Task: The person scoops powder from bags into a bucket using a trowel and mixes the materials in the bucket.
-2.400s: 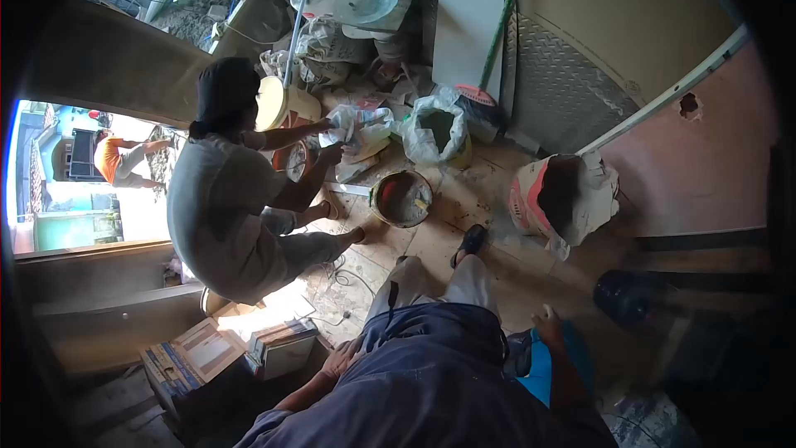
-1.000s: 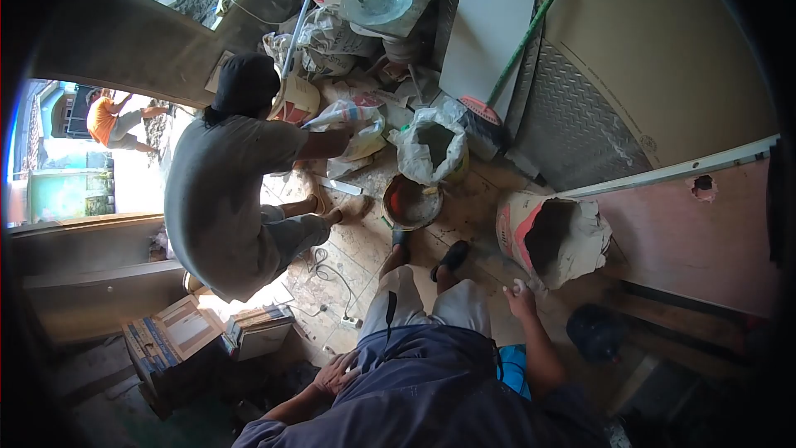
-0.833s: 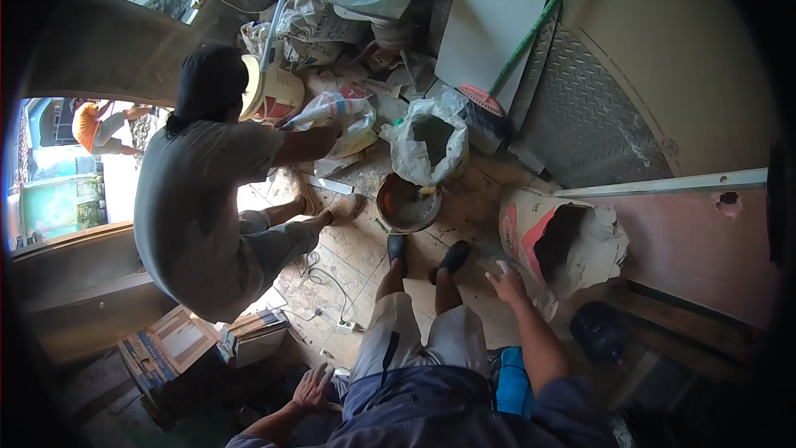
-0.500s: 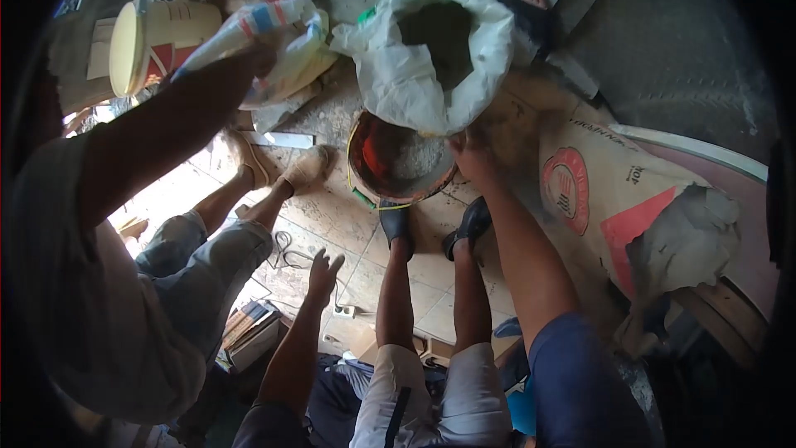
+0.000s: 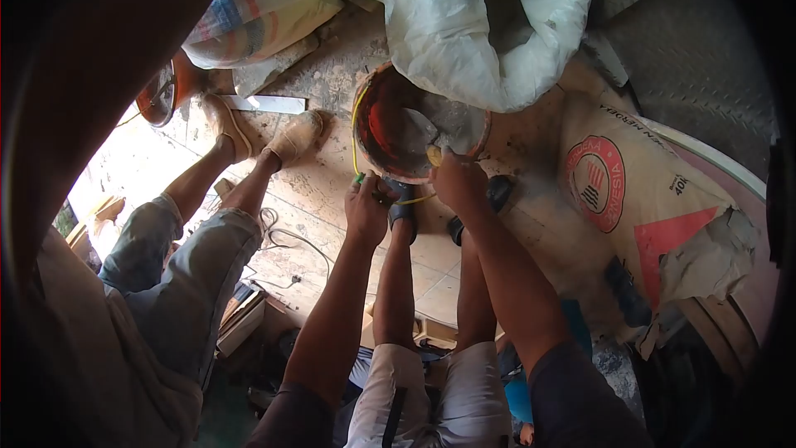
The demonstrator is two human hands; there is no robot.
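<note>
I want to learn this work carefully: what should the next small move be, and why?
Perhaps lift the yellow tool handle slightly with the right hand, the left hand steadying the bucket: the right hand holds that handle, its apparent blade lies inside the bucket, and the left hand is at the bucket's carrying handle.

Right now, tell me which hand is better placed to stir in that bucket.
Likely the right hand: it holds the yellowish handle of a tool reaching into the bucket. The left hand is outside it, at the green grip of its carrying wire.

Rough, crusted bucket (image 5: 376, 120); crinkled plastic sack (image 5: 439, 41); matt paper bag (image 5: 643, 187).
</note>
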